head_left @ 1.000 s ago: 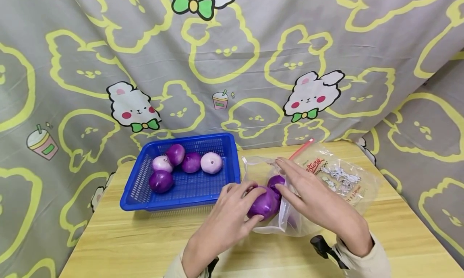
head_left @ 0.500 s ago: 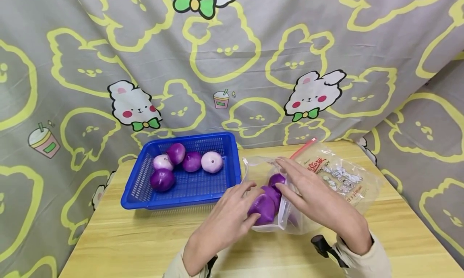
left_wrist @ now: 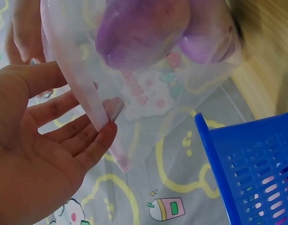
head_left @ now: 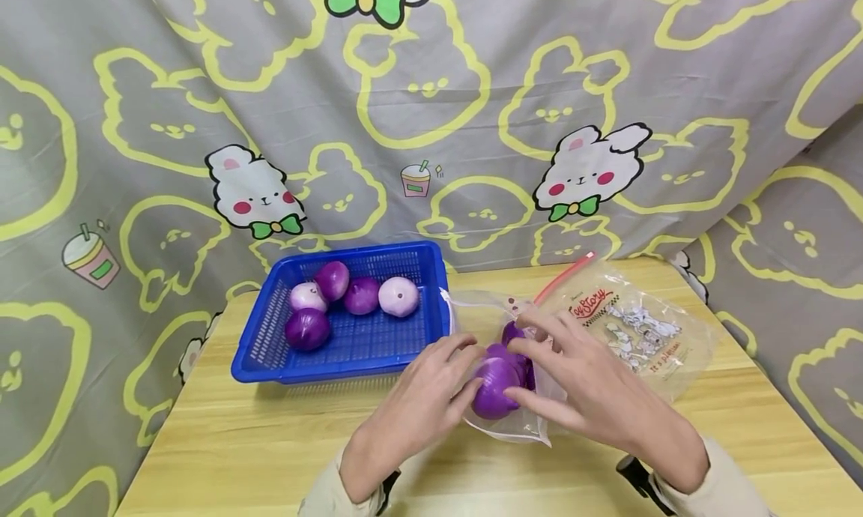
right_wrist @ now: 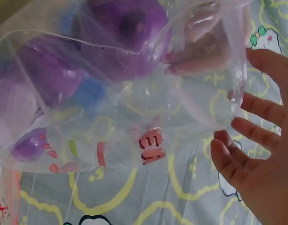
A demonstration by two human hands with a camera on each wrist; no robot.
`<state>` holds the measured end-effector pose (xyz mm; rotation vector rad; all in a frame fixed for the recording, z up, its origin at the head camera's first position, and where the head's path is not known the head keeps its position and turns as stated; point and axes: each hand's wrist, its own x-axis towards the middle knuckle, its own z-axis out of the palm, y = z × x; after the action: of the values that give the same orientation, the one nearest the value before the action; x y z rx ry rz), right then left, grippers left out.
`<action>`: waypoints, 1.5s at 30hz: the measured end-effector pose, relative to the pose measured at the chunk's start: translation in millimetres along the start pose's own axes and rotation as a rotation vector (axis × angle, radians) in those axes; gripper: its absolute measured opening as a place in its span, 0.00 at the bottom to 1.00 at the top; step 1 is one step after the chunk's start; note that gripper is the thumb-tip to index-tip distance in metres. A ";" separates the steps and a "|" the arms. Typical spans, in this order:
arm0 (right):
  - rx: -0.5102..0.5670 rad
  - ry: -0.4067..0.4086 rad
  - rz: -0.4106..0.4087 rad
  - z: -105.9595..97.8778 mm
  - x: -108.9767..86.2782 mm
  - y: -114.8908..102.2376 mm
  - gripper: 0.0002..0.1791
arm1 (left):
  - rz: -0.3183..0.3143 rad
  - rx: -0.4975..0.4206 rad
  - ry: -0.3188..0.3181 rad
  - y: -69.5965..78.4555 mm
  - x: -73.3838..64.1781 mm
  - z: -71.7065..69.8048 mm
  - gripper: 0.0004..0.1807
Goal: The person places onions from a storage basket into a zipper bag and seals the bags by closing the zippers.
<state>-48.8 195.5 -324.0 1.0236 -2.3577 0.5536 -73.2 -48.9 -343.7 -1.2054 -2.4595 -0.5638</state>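
The blue basket [head_left: 364, 346] contains five loose onions [head_left: 307, 328]. The left hand [head_left: 421, 393] has fingers spread, loosely curved at the rim of the open bag [head_left: 529, 425]; bagged onions [head_left: 495, 386] sit inside. Relative to half a second ago, the nearest of these is turned and the right hand [head_left: 593, 378], fingers spread, has its thumb lowered to it; packing therefore appears partly complete. Red lettering on the open bag seems to read "ER". Rightmost, the flat bag [head_left: 610, 337] shows "Story" and "It's pl", remainder unclear.
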 end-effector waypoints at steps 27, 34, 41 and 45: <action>-0.088 -0.057 -0.135 -13.8 7.3 -10.3 0.25 | 0.056 -0.012 0.065 -17.4 -10.1 -3.5 0.10; -0.048 -0.018 -0.084 -9.8 4.3 -8.0 0.23 | 0.083 -0.046 0.144 -25.0 -24.9 -7.2 0.11; -0.046 -0.011 -0.045 -7.9 0.1 -9.0 0.22 | 0.006 -0.071 0.199 -43.1 -43.0 -15.5 0.11; -0.034 0.009 -0.043 -6.8 -0.1 -9.0 0.22 | -0.075 -0.045 0.191 -60.6 -56.0 -19.7 0.11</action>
<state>-40.0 193.6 -317.2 1.0521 -2.3230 0.4995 -86.9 -129.9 -364.9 -1.0281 -2.3487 -0.7241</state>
